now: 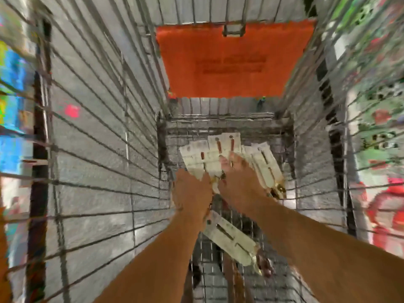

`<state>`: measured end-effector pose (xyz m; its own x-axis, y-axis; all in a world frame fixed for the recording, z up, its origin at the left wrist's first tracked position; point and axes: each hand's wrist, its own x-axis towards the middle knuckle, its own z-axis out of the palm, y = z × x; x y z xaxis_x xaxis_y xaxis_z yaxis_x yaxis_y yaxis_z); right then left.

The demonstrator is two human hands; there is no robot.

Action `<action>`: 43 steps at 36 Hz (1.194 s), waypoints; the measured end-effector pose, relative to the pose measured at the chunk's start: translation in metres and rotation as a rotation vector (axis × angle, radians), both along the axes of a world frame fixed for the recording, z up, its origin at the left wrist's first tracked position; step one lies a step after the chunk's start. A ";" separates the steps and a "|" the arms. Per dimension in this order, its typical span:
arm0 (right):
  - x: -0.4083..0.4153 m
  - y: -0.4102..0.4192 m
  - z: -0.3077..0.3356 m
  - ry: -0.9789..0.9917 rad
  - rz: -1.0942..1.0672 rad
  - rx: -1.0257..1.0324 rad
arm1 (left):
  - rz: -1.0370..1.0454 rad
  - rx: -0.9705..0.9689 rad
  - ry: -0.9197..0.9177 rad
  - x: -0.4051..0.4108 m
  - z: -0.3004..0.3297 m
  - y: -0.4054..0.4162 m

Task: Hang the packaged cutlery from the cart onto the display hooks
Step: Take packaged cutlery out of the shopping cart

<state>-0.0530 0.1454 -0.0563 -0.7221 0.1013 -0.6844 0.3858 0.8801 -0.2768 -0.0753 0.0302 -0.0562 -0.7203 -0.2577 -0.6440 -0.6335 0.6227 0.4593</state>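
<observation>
Head view: both arms reached down into the wire-mesh shopping cart (98,149).
Left hand (192,193): curled onto the fanned white card-backed cutlery packs (209,158).
Right hand (238,173): fingers lay on the same packs; grip too blurred to tell.
Loose pack (229,239): lay under the left wrist.
Progress: packs remained in the cart; no hooks showed, hanging not begun.

Bare metal wire all round on the cart (105,132), grey and dully shiny, thin rods crossing in a grid. The fold-down flap (231,62) at the far end is orange plastic, matt, with moulded lettering too blurred to read. The cutlery packs (220,147) look like white card backing, matt, with brown handles and glints of gold-coloured metal.
</observation>
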 end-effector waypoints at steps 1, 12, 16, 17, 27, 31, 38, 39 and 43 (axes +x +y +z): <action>0.001 0.002 -0.004 0.014 0.005 0.022 | 0.033 0.015 0.018 -0.002 -0.002 0.003; 0.003 0.003 -0.014 0.239 -0.359 -0.041 | 0.069 0.075 -0.052 -0.009 -0.025 0.014; -0.010 0.005 -0.023 0.173 -0.505 -0.028 | 0.043 0.160 -0.045 -0.006 -0.030 0.018; -0.012 0.005 -0.026 0.157 -0.464 0.010 | 0.053 0.172 -0.039 -0.006 -0.031 0.019; -0.001 0.004 -0.023 0.147 -0.337 0.124 | 0.007 0.178 -0.099 -0.010 -0.031 0.026; 0.007 0.007 -0.020 0.172 -0.320 0.184 | -0.054 0.163 -0.092 -0.012 -0.032 0.031; 0.019 0.018 -0.016 0.189 -0.336 0.232 | -0.068 0.177 -0.090 -0.009 -0.034 0.031; 0.020 0.018 -0.016 0.185 -0.317 0.230 | -0.062 0.179 -0.089 -0.008 -0.033 0.030; 0.022 0.012 -0.006 0.171 -0.348 0.215 | -0.007 0.182 -0.074 -0.007 -0.024 0.025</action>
